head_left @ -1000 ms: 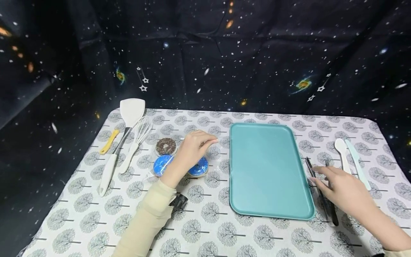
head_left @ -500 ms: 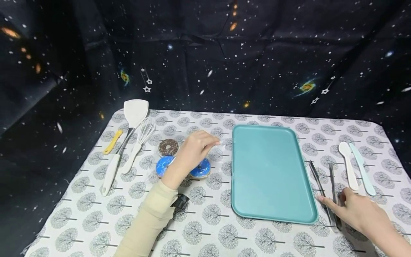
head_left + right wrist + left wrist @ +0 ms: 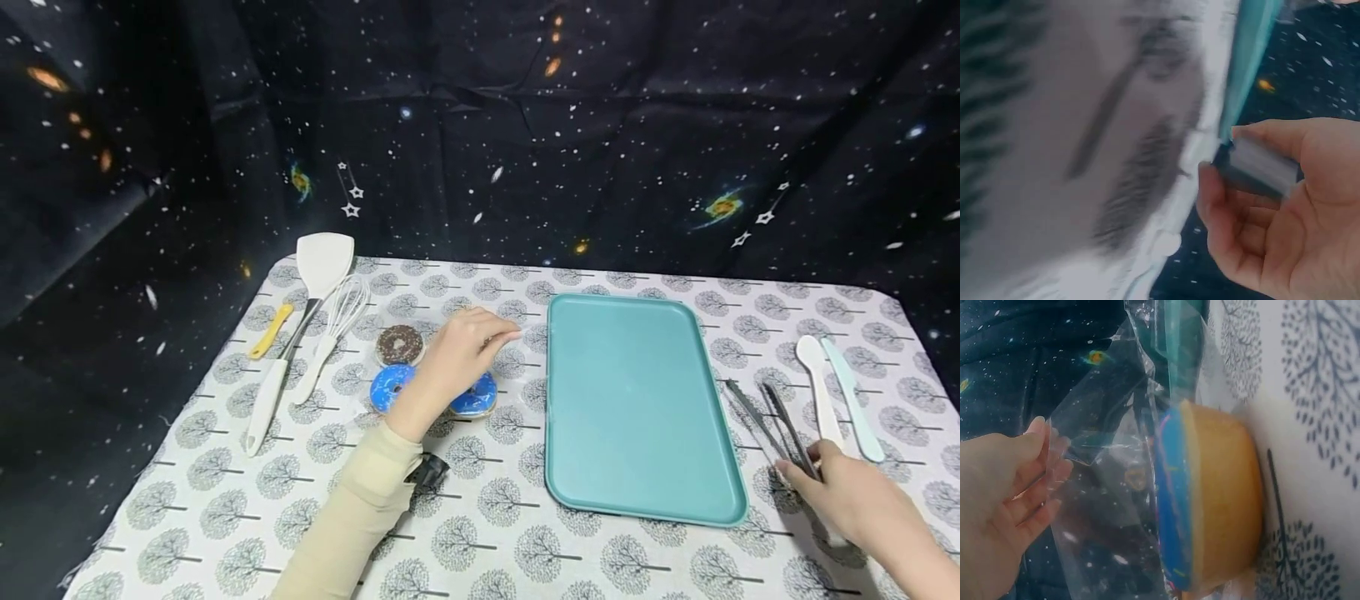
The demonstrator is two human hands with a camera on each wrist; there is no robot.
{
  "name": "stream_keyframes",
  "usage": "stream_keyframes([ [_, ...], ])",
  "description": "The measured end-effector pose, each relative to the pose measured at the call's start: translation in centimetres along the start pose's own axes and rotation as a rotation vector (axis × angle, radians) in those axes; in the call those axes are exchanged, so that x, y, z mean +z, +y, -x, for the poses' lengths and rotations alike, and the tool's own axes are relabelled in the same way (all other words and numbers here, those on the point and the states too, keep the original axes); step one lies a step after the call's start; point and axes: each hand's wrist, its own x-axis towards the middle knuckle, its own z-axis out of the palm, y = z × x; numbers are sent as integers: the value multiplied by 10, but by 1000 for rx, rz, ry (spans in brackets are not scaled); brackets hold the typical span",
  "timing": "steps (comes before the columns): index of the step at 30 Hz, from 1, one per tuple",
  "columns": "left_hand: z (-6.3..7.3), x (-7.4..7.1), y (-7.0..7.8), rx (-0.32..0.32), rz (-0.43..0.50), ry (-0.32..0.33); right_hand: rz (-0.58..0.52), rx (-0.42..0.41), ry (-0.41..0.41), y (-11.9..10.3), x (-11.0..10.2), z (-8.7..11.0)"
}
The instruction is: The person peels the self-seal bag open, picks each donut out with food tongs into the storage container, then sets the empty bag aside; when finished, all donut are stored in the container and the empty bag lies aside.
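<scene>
My left hand pinches the edge of a clear plastic bag between thumb and fingers. Inside or under that film lie a brown sprinkled donut and two blue-iced donuts, one at left and one at right, partly covered by my left forearm and hand. A blue donut's tan side shows close up in the left wrist view. My right hand grips dark tongs by the back end, thumb on one side. Their arms are spread and point away from me, right of the teal tray.
Right of the tongs lie a white spoon and a pale green knife. On the left are a white spatula, a white whisk and a yellow-handled tool. A dark starry cloth hangs behind the table.
My right hand has slid back along the tongs to their rear end and grips them there; the tongs now appear tilted. My left hand keeps its pinch on the bag. The head view has shifted slightly.
</scene>
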Motion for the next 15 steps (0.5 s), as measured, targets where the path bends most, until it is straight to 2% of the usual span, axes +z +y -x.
stream_keyframes([
  [5, 2, 2, 2, -13, 7, -11, -32, -70, 118, -24, -13, 0],
  [9, 2, 3, 0, -1, 21, -18, -47, -184, 209, -56, -23, -7],
  [15, 0, 2, -3, 23, 38, -17, -49, -390, 328, -102, -32, -31],
])
